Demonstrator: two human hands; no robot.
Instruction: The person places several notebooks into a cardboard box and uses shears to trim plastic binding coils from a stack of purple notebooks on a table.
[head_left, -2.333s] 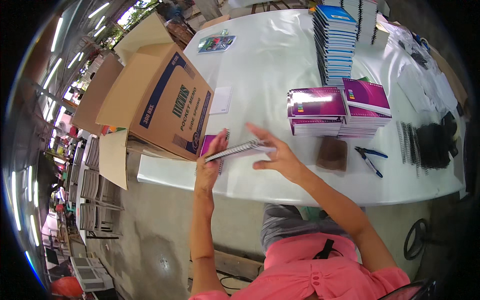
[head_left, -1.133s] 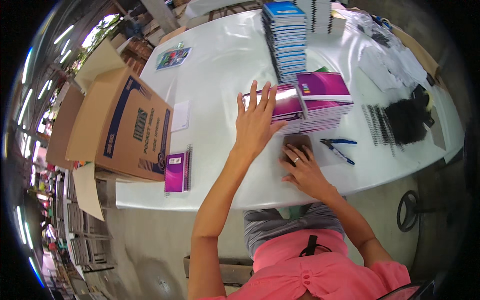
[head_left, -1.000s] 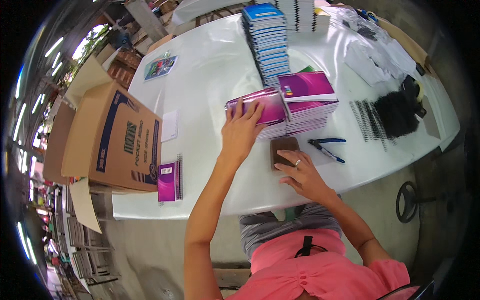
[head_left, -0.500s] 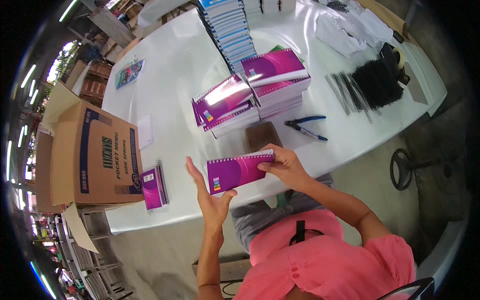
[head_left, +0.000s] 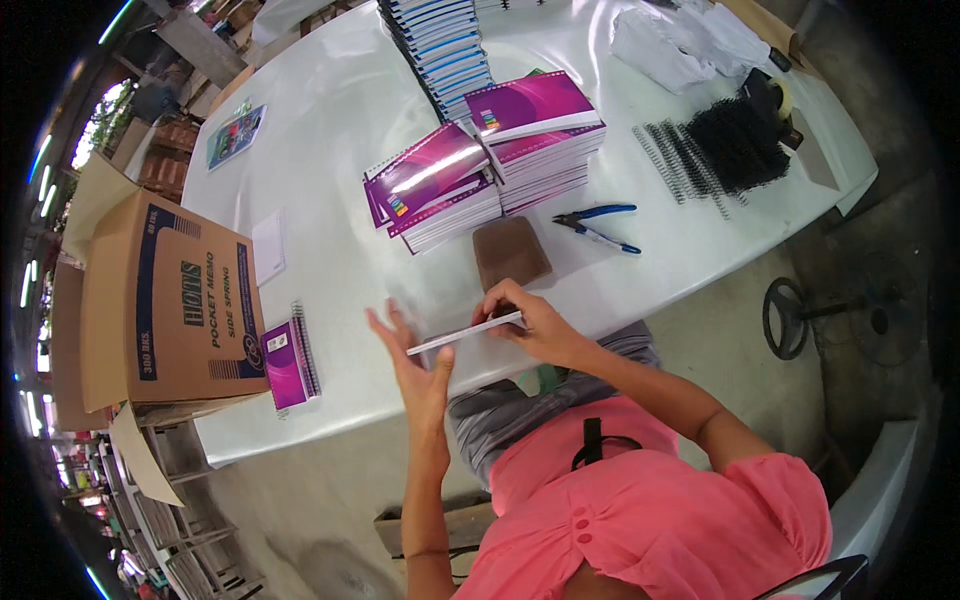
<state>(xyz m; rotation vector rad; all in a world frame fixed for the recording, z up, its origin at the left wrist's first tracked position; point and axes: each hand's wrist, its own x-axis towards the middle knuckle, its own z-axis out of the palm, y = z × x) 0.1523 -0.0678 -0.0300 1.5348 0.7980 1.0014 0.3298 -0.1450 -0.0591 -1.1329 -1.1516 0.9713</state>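
Observation:
My right hand (head_left: 535,325) pinches one end of a slim purple-covered memo pad (head_left: 465,333), which stands on edge so mostly its white page edge shows. At the pad's other end my left hand (head_left: 420,380) is open, its fingers spread and slightly blurred, the thumb close to the pad. Whether the left palm touches the pad, I cannot tell. Just beyond my right hand lies a brown block (head_left: 510,252) on the white table (head_left: 330,350). Two stacks of purple memo pads, a left stack (head_left: 430,180) and a taller right stack (head_left: 540,130), stand farther back.
Blue-handled cutting pliers (head_left: 600,228) lie right of the block. Black spiral coils (head_left: 735,145) are heaped at the right. Behind the pads rises a tall stack of spiral-bound books (head_left: 435,60). At left stand an open cardboard box (head_left: 190,300) and, beside it, finished-looking spiral pads (head_left: 290,365).
The memo pad has turned from showing its purple cover to standing edge-on. My right hand has moved left and tilted with it. The view has shifted slightly.

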